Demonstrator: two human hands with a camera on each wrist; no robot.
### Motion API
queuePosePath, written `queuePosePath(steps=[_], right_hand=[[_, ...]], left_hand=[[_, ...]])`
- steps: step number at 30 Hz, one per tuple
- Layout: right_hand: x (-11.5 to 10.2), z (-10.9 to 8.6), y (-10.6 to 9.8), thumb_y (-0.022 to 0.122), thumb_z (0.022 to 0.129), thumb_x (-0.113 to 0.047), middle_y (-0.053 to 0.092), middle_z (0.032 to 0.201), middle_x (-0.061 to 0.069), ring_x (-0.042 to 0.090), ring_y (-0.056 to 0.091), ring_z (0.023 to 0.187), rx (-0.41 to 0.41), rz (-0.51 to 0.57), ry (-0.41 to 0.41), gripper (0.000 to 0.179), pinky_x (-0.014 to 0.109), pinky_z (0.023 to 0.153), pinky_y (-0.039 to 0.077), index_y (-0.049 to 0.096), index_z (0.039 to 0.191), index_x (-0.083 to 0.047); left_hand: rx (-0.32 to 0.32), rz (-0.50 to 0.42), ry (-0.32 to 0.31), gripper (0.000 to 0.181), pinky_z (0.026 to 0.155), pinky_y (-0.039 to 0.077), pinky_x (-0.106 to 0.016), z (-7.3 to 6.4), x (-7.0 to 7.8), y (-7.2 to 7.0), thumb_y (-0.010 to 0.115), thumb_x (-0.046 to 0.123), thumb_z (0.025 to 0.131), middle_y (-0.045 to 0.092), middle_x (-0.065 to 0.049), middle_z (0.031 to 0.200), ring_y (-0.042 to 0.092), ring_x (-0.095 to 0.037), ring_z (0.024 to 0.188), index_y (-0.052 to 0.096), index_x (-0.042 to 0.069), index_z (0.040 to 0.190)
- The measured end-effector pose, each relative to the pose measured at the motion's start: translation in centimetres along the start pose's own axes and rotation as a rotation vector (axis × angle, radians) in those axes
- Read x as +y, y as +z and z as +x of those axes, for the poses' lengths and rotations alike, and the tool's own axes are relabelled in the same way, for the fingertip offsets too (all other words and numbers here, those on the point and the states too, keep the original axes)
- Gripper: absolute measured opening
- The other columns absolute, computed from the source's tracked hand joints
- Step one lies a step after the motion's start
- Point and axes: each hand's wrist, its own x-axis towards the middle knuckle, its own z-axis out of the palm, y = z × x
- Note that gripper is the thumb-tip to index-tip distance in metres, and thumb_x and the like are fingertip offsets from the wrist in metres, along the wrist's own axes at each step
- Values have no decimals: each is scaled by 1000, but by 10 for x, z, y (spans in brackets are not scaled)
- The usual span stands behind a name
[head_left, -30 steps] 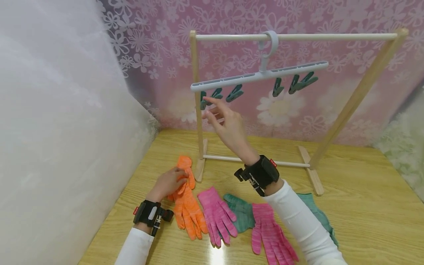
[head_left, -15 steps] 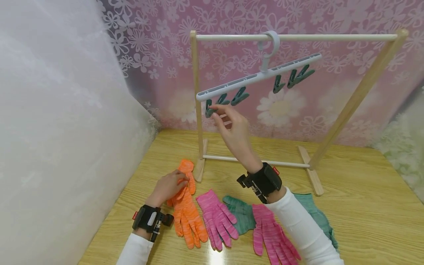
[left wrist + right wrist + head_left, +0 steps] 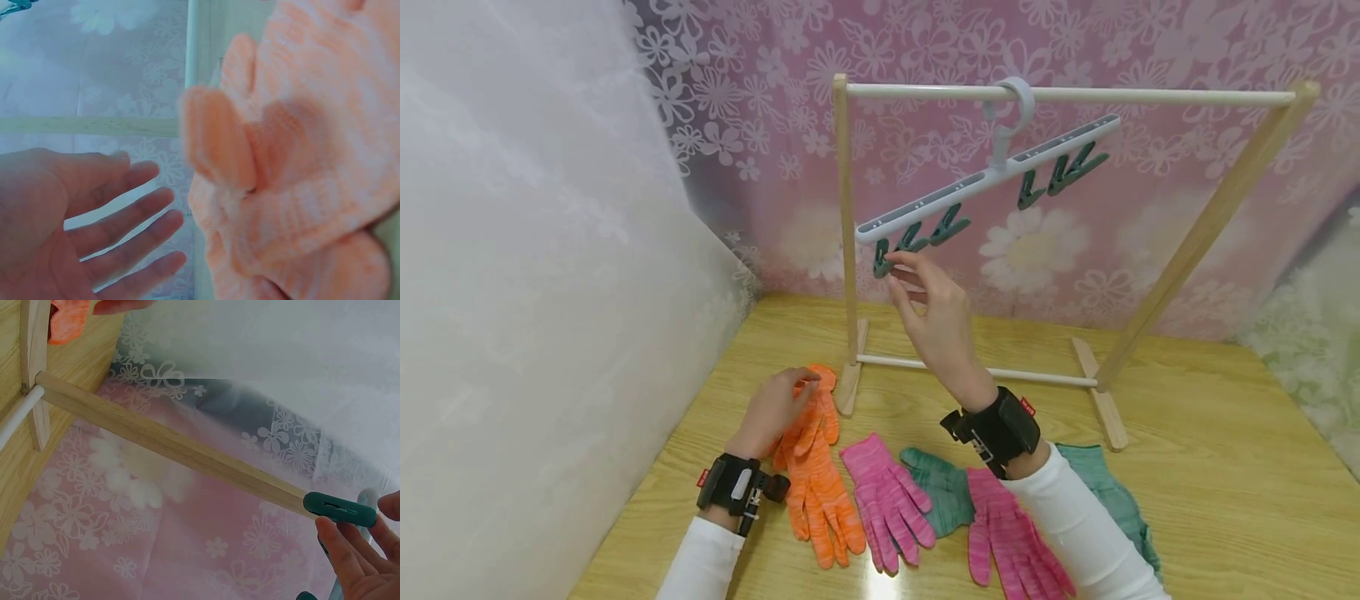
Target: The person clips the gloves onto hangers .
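Observation:
A pale grey hanger hangs tilted from a rack's top bar, its left end lower. Several green clothespins hang under it. My right hand holds the leftmost clothespin at its fingertips; the right wrist view shows fingers and thumb about that green clothespin. My left hand hovers at a small pile of orange gloves on the table. In the left wrist view its fingers are spread beside an orange glove, holding nothing.
Pink gloves and green gloves lie along the table's front, partly under my right arm. The rack's wooden posts and lower bar stand behind them. A white sheet borders the left side.
The hanger's left end has swung down and to the right, along with my right hand, while its right end has risen. My left hand has lifted slightly from the orange gloves, its fingers loosening.

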Motion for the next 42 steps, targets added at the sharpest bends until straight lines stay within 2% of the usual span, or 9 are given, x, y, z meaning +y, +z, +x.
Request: queuePosePath(steps=[4,6,14,21,25,28,32,37,42], right_hand=[[1,-1,1,62,102,-7,70,120,15,27,69,112,9,24,21,27,37,85,60,63,128,-1],[2,-2,2,61,102,-7,70,120,15,27,69,113,17,39,34,26,36,87,60,63,127,-1],[6,-5,4,61,102,-8,64,121,18,29,67,115,40,66,50,26,35,92,58,62,126,1],[7,-8,6,62,102,-8,62,134,20,30,65,121,30,50,77,25,35,95,56,59,124,3],[8,-7,6,59,104,-11,64,131,20,32,68,116,37,61,102,20,38,94,57,57,118,3],[8,-5,4,58,105,-13,67,122,20,32,71,110,43,81,108,17,40,91,59,57,115,1],[7,-4,3,60,104,-13,68,119,19,30,72,105,41,114,119,17,41,87,60,57,114,1],[5,-4,2,60,104,-13,66,123,18,30,71,105,31,177,154,27,41,87,59,55,126,1],[4,-4,1,59,104,-12,64,130,19,31,70,108,14,217,191,41,42,92,57,51,142,1]], left_hand=[[43,-1,6,27,77,58,-45,6,0,-1,63,16,102,70,-19,117,69,-34,98,68,0,124],[39,-9,-2,29,82,58,-48,10,-1,-1,62,16,103,69,-20,117,68,-36,102,67,-1,125],[33,20,-12,29,81,58,-50,26,-9,3,63,14,102,68,-24,115,69,-38,98,67,-4,123],[-1,96,-97,41,74,55,-48,33,-14,9,73,20,96,67,-23,101,66,-34,85,62,-8,124],[-13,125,-143,50,77,55,-49,35,-16,11,77,23,92,67,-21,99,66,-34,86,60,-8,126],[-39,143,-170,49,73,55,-46,39,-18,11,78,25,91,69,-17,94,67,-31,81,61,-7,125],[-82,184,-209,45,70,56,-42,43,-19,12,79,26,90,71,-13,93,67,-27,80,65,-4,121],[-91,200,-243,42,70,54,-41,46,-17,13,79,25,90,68,-12,90,64,-26,79,67,-4,117],[-39,162,-215,32,63,49,-36,46,-17,14,76,19,92,64,-10,83,58,-23,71,68,-3,113]])
